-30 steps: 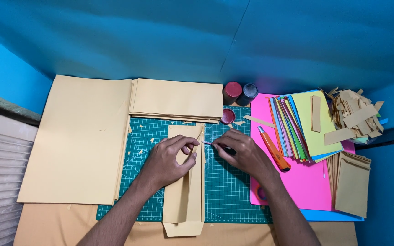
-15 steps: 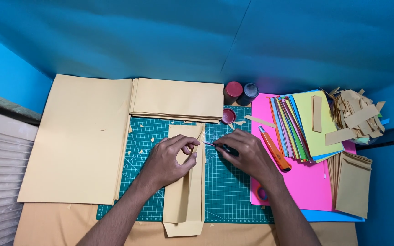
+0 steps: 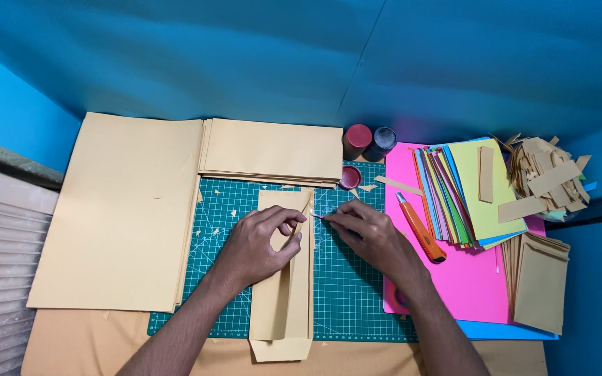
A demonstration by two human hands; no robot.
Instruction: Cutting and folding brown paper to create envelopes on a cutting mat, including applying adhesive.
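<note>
Sheets of tan paper [image 3: 116,209] are lying left of the green cutting mat [image 3: 346,285], where a folded tan envelope piece [image 3: 283,292] is resting. The left hand [image 3: 256,244] is pinching its folded flap; the right hand [image 3: 367,233] is gripping a thin tool, its tip touching the paper's right edge. An orange utility knife [image 3: 419,228] is lying just beside.

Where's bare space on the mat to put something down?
Free: cutting mat right of the folded tan piece, up to the pink sheet. A narrower strip lies left of it. Crowded: the mat's top edge, with hands, jars and scraps.
</note>
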